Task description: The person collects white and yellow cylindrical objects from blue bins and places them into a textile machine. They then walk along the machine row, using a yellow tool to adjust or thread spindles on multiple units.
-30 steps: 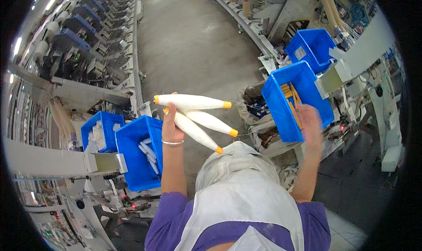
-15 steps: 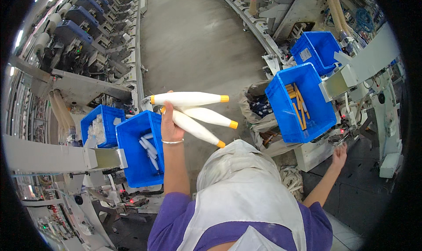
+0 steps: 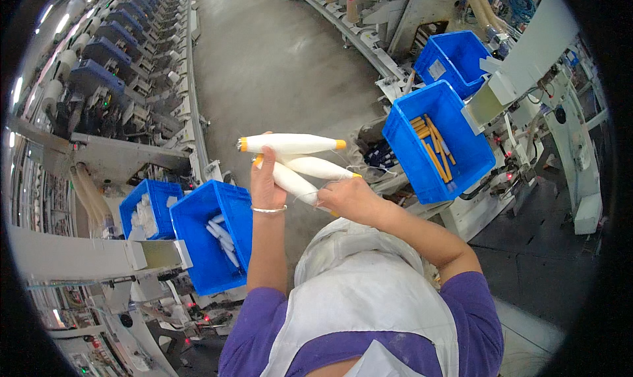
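Observation:
My left hand (image 3: 265, 187) is wrapped round three yarn bobbins at their left ends: an upper bobbin (image 3: 293, 144), a middle bobbin (image 3: 320, 167) and a lower bobbin (image 3: 292, 182). They fan out to the right, white yarn wound on orange-yellow tubes whose tips show. My right hand (image 3: 353, 197) is closed at the right end of the lower bobbin, partly covering its tip. Loose yarn strands (image 3: 382, 172) trail by the middle bobbin and the right hand; the fingers appear to pinch yarn there, though the fingertips are partly hidden.
At left, a blue crate (image 3: 212, 189) holds white bobbins, beside a smaller blue crate (image 3: 157, 186) with white material. At right, a blue crate (image 3: 412, 179) holds orange-yellow tubes; another blue crate (image 3: 461, 40) stands behind it. Winding machines (image 3: 99, 77) line the grey aisle floor (image 3: 264, 54).
My right hand has come from the machine at far right to the lower bobbin's end and closed there. The left hand still grips the three bobbins, now shifted slightly right.

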Motion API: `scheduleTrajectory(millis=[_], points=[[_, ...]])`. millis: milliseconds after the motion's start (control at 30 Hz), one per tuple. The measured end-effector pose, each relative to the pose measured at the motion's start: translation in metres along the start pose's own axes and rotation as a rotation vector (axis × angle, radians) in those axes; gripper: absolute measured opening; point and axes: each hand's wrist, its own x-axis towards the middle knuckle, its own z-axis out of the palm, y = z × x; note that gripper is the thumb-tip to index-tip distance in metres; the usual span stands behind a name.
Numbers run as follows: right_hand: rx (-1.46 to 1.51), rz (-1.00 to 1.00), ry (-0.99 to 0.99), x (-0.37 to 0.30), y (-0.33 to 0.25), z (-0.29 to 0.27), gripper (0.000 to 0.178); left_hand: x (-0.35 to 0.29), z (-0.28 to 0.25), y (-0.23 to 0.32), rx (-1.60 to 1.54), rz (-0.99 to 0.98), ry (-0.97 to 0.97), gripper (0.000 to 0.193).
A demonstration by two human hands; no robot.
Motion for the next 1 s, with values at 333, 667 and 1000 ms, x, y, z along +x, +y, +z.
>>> scheduleTrajectory(millis=[333, 667, 1000], points=[[1.169, 0.987, 0.171, -0.216, 0.072, -0.022, 0.02, 0.009, -0.042, 0.0, -0.233, 0.08, 0.158, 0.061], [0.557, 1.171, 2.369, -0.66, 0.136, -0.201, 0.036, 0.034, -0.046, 0.019, -0.253, 0.071, 0.147, 0.058], [0.867, 0.581, -0.04, -0.124, 0.063, -0.029, 0.044, 0.053, 0.013, -0.012, -0.177, -0.148, -0.035, 0.055]])
